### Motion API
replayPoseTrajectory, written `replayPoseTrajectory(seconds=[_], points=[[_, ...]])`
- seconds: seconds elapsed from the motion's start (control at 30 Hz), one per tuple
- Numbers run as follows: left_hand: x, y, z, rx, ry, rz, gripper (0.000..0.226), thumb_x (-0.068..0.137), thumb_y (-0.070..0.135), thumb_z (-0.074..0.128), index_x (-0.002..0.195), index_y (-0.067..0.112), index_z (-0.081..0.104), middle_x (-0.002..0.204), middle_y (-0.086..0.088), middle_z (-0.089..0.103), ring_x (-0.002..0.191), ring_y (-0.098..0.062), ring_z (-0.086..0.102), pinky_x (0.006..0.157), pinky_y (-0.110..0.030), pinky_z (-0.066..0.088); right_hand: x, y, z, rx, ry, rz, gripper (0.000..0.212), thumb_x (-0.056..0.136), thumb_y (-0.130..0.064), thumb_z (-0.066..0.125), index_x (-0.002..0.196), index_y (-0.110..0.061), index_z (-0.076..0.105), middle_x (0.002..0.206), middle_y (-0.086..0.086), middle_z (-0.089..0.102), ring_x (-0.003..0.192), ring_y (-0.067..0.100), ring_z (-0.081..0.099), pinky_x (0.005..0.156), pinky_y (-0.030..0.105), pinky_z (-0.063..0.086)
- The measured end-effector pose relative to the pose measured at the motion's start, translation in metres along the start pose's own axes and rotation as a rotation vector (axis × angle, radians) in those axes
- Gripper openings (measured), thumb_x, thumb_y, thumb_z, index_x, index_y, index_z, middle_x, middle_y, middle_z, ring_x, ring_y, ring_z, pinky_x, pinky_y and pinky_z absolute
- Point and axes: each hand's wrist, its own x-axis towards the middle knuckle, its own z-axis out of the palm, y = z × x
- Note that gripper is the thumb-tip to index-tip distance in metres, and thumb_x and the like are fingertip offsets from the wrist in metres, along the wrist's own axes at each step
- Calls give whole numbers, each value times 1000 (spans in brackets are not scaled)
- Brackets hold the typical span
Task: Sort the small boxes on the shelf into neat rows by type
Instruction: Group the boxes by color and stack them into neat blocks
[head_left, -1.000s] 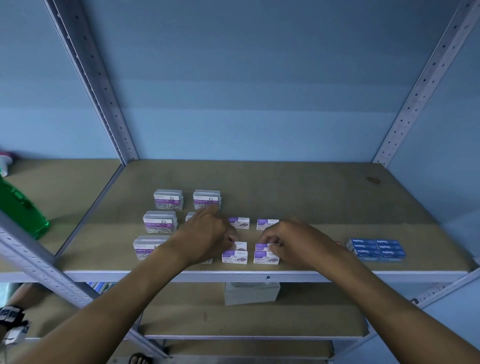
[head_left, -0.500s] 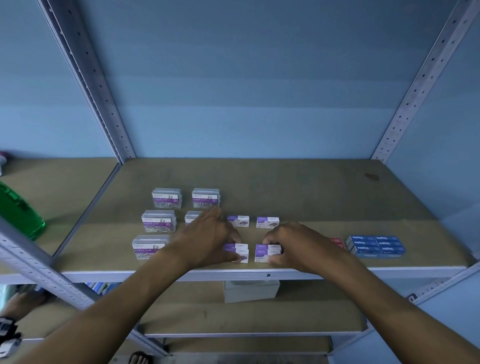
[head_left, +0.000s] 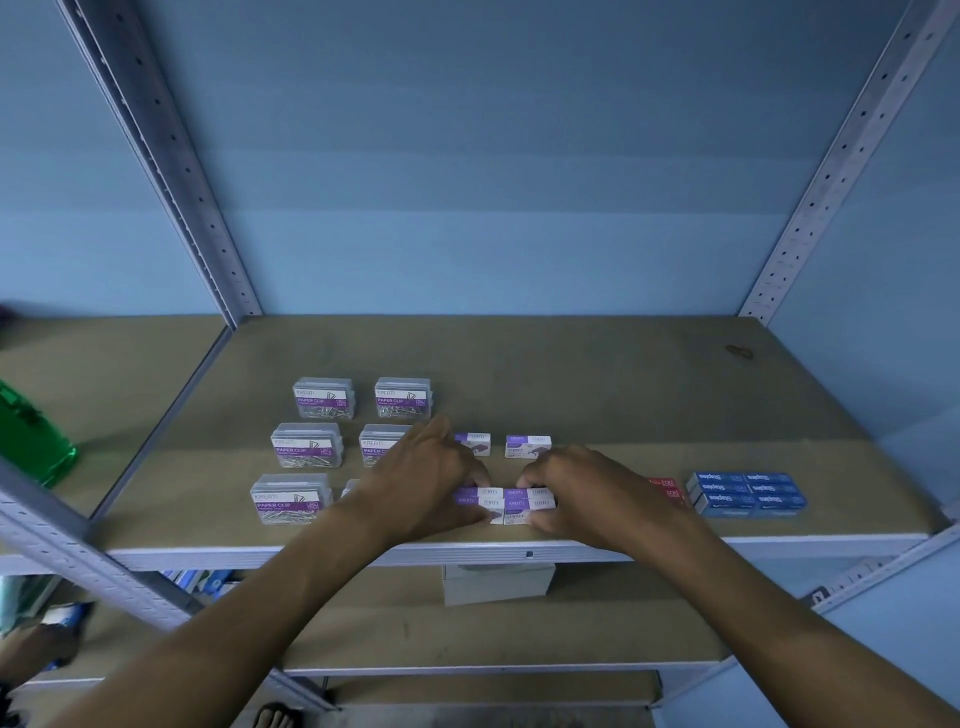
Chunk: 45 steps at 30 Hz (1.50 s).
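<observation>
My left hand and right hand pinch the touching staple boxes between them, left of the blue boxes.

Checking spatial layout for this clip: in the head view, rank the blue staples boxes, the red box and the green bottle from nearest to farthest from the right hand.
From the right hand:
1. Red box, just to its right, partly hidden by the wrist.
2. Blue staples boxes, farther right, beside the red box.
3. Green bottle, far left, on the neighbouring shelf.
</observation>
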Motion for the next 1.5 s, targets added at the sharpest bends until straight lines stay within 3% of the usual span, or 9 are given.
replayPoseTrajectory(seconds=[0.2, 0.27, 0.4, 0.5, 0.63, 0.9, 1.13, 1.4, 1.5], points=[[0, -2, 6, -10, -4, -14, 47, 82, 67, 48, 113, 37, 68, 107, 11, 70, 107, -17, 45, 92, -32, 44, 0, -1, 1, -2, 27, -39, 13, 84, -26, 67, 96, -25, 72, 92, -7, 69, 75, 7, 51, 56, 23, 35], [0, -1, 7, -4, 7, -15, 49, 82, 69, 45, 111, 37, 69, 106, 12, 70, 107, -17, 46, 92, -33, 46, -1, -2, 1, -5, 17, -27, 15, 83, -31, 68, 96, -24, 71, 90, -6, 69, 76, 9, 55, 56, 25, 38], [4, -2, -2, 24, 70, -10, 51, 87, 72, 37, 106, 38, 69, 105, 17, 71, 103, -13, 52, 93, -26, 42, 2, -3, -14, 39, 78, 34, 40, 81, -57, 71, 111, -30, 70, 105, -11, 72, 93, 13, 65, 74, 32, 54], [11, -7, -19, -10, 164, -76, 38, 87, 56, 57, 114, 32, 68, 111, 12, 70, 106, -18, 50, 87, -28, 44, 10, 0, -27, 59, 170, 45, 45, 90, -50, 67, 131, -33, 61, 127, -11, 63, 115, 13, 59, 89, 34, 52], [22, -18, -28, 59, 119, -136, 40, 86, 48, 64, 123, 35, 62, 122, 15, 65, 115, -19, 43, 94, -33, 42, 24, 5, -32, 20, 177, 49, 50, 93, -36, 66, 142, -32, 54, 142, -8, 54, 129, 16, 51, 100, 36, 49], [35, -28, -26, 96, 40, -125, 36, 87, 46, 65, 120, 33, 65, 126, 12, 63, 120, -19, 38, 99, -35, 37, 41, 9, -19, 20, 139, 65, 45, 93, -20, 64, 137, -27, 61, 139, -3, 62, 127, 19, 57, 102, 35, 48], [39, -29, -20, 57, 14, -133, 22, 87, 42, 63, 105, 34, 72, 114, 13, 68, 117, -19, 39, 97, -33, 36, 47, 15, -9, 65, 161, 81, 30, 91, -17, 62, 117, -26, 74, 118, -4, 74, 106, 17, 67, 90, 35, 55], [42, -26, -14, 50, 2, -147, 23, 90, 40, 61, 111, 33, 69, 117, 8, 66, 122, -19, 38, 99, -32, 34, 50, 17, -4, 81, 200, 66, 23, 95, -18, 63, 111, -25, 77, 110, -3, 76, 98, 16, 68, 76, 21, 42], [41, -23, -14, 15, 20, -147, 25, 92, 39, 61, 114, 32, 69, 122, 4, 63, 125, -19, 40, 102, -31, 37, 49, 17, -5, 75, 206, 53, 23, 95, -18, 63, 111, -26, 78, 110, -5, 76, 96, 14, 68, 76, 23, 46]])
